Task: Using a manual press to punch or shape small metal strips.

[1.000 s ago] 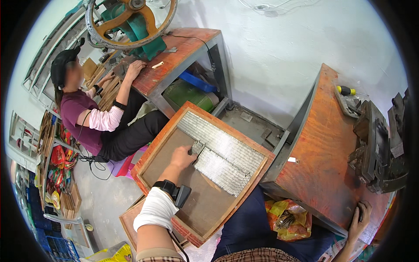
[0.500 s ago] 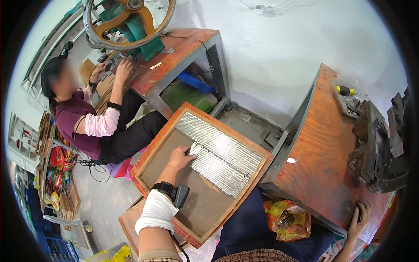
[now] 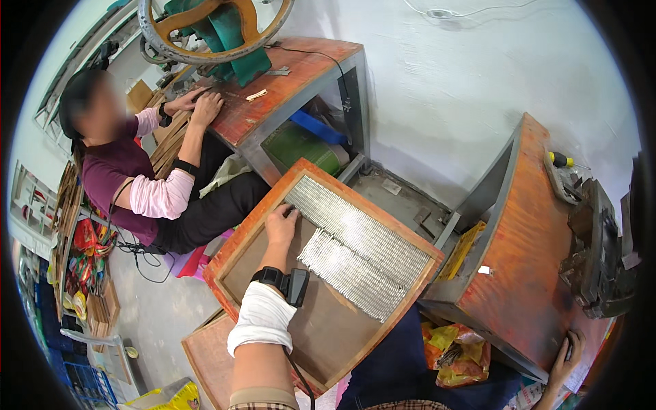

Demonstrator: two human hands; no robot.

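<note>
The wooden tray (image 3: 240,266) lies tilted across the person's lap, a shallow frame with a brown board floor, and its far half is filled with rows of small silvery metal pieces (image 3: 362,236) packed side by side in two long bands, the nearer band stopping short so that bare board shows on the near side. The left hand (image 3: 281,225) reaches into the tray from below, palm down, fingers loosely spread and bent, with the fingertips (image 3: 292,212) touching the left end of the upper band close to the tray's far left rim; it grips nothing that can be seen. A dark watch-like device (image 3: 283,281) sits on that wrist above a white sleeve (image 3: 261,320). The right hand (image 3: 566,357) is well apart, at the lower right, resting on the edge of an orange-brown surface (image 3: 529,260); whether it holds anything cannot be told, since only part of it shows. That surface carries a dark metal machine (image 3: 601,253) and a yellow-handled tool (image 3: 560,160) near its far end. Beneath it lies a yellow and red bag (image 3: 458,345). Beyond the tray stands a second reddish surface (image 3: 287,82) with a large wheel (image 3: 212,31) on a green machine, and a seated person in a maroon top (image 3: 116,181) has both hands on it.
</note>
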